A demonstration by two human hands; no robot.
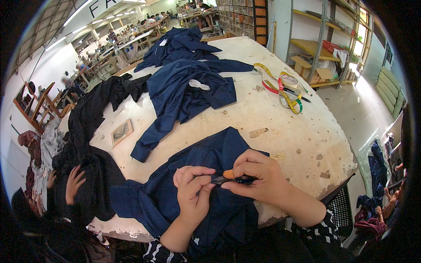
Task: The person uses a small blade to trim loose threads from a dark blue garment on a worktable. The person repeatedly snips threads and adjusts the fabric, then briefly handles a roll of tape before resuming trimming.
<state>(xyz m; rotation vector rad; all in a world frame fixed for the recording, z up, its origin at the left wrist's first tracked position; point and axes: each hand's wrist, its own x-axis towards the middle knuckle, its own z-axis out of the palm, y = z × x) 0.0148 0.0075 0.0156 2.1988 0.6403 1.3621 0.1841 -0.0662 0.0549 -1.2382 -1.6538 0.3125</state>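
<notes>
head view: navy garment (206,175) lies at the table's near edge, 6 o'clock, half draped off toward the person so the worked spot sits right under the hands. left hand (193,193) is closed, pinching a fold of the cloth, likely to keep it taut. right hand (258,177) is clamped on a small orange-handled cutter (232,175), tip against the pinched fold. hands touching, both on the garment. second navy garment (184,94) is spread at 12 o'clock, more navy (177,46) stacked behind it. black cloth (94,131) is at 9 o'clock, hanging off the table (302,136). measuring tape (287,92) is parked at 2 o'clock, well apart. another person's hand (73,184) is on the black cloth at 8 o'clock.
</notes>
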